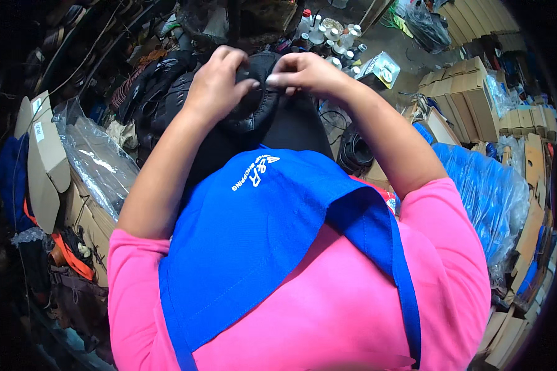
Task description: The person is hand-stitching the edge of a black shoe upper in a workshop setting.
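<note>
A black stitched piece (254,114), rounded and leather-like, rests at my knees; it looks like part of a shoe, but its full shape is hidden. My left hand (220,86) is curled around its left side, the thumb bent over the dark surface and a gap between thumb and fingers. On the right edge, along the seam, my right hand (300,71) pinches the piece between thumb and fingers. Whether a thread or small tool lies in the fingertips is too small to tell. A blue apron (247,247) covers my lap.
Black footwear-like items (167,93) lie left of my hands, and a black shoe (355,148) sits to the right. White bottles (331,40) stand ahead. Cardboard boxes (461,99) and blue plastic-wrapped goods (476,198) crowd the right; clear plastic (99,161) and cardboard (46,161) the left.
</note>
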A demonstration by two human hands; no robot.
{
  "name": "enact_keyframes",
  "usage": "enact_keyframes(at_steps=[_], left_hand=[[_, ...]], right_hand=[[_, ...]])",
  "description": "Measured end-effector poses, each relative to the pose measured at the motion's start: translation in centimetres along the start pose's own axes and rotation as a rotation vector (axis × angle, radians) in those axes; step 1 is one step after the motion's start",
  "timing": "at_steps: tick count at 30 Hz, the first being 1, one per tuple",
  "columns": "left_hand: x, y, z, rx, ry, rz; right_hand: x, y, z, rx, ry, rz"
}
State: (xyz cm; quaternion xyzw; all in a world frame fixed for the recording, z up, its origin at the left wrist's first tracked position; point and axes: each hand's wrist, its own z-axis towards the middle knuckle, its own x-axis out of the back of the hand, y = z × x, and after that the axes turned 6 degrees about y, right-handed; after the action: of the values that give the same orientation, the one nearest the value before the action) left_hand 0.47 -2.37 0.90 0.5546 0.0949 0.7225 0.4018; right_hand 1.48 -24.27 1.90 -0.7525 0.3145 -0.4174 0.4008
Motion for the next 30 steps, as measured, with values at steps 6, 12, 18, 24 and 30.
enact_keyframes(at_steps=[6, 12, 18, 24, 30], left_hand=[[0.9, 0.0, -2.6, 0.011, -0.255, -0.157], [6.0, -1.7, -3.3, 0.251, -0.010, 0.115], [5.6, -0.4, -3.4, 0.690, 0.120, -1.815], [5.3, -2.6, -3.6, 0.946, 0.239, -1.612], [12.9, -4.5, -6.7, 0.672, -0.197, -0.049]], right_hand=[[-0.6, 2.6, -2.4, 0.493, 0.157, -0.386], [-1.2, 3.1, -1.2, 0.119, 0.660, 0.368], [-2.5, 2.0, -2.2, -0.130, 0.254, 1.638], [-1.4, 4.9, -4.2, 0.131, 0.014, 1.238], [3.6, 10.2, -9.5, -0.057, 0.259, 0.066]])
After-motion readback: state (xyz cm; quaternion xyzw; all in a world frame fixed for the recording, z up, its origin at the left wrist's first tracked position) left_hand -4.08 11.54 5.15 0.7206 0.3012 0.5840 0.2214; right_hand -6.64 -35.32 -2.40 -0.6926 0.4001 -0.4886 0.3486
